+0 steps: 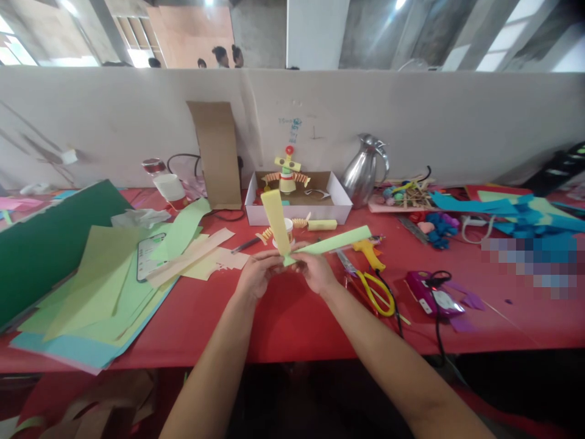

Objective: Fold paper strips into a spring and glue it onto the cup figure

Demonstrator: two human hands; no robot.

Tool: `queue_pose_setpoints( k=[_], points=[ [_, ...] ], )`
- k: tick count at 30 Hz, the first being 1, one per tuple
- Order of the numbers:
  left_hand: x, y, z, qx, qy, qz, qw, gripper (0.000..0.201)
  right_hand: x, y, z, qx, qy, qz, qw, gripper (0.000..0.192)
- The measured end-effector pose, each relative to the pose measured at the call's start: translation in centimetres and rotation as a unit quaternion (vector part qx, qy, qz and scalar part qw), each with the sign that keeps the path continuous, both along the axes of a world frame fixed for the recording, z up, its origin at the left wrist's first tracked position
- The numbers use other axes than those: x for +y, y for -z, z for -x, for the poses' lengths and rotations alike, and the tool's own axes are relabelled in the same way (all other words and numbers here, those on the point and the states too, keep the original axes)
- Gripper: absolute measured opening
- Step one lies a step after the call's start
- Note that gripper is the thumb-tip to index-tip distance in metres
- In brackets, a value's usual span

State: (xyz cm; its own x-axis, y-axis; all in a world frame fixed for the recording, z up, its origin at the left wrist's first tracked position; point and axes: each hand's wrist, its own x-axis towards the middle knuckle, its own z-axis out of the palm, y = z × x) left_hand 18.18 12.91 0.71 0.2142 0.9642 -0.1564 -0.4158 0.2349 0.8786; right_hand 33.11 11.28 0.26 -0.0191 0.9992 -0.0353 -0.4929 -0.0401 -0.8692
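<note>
Over the middle of the red table (292, 317), both hands meet at the joined ends of two paper strips. The left hand (258, 274) pinches the corner where they cross, fingers curled in, and the right hand (315, 271) pinches the same corner from the other side. The yellow strip (276, 221) rises from the fingers, leaning slightly left, flat and uncreased along its length. The green strip (338, 239) runs out to the right at a shallow upward slant, also flat, paler than the yellow one, so that together they form a rough L (whether the ends are glued or only folded over each other cannot be told).

Just behind the strips stands a small white paper cup (287, 231) with pleated yellow paper arms sticking out of its sides. Farther back, against the partition, a shallow white box (297, 210) holds a little paper-cup figure (287, 174) with accordion arms and a red knob on top, plus a curl of light material on the box floor. A steel jug (363, 174) stands right of the box. Yellow-handled scissors (377, 292) lie near the right hand, and loose sheets of green paper (105, 286) spread to the left.
</note>
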Motion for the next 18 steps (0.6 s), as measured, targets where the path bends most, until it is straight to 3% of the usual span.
queue_pose_setpoints(
  k=[11,18],
  points=[
    [-0.6,-0.2,-0.2,0.011,0.030,-0.085,0.996,0.013,-1.3,-2.2,-0.5,-0.121,0.016,-0.056,0.991,0.006],
    [-0.6,0.2,-0.4,0.047,0.005,-0.082,0.995,0.022,-0.7,-1.4,-0.1,-0.053,0.016,-0.022,0.998,0.017]
  ],
)
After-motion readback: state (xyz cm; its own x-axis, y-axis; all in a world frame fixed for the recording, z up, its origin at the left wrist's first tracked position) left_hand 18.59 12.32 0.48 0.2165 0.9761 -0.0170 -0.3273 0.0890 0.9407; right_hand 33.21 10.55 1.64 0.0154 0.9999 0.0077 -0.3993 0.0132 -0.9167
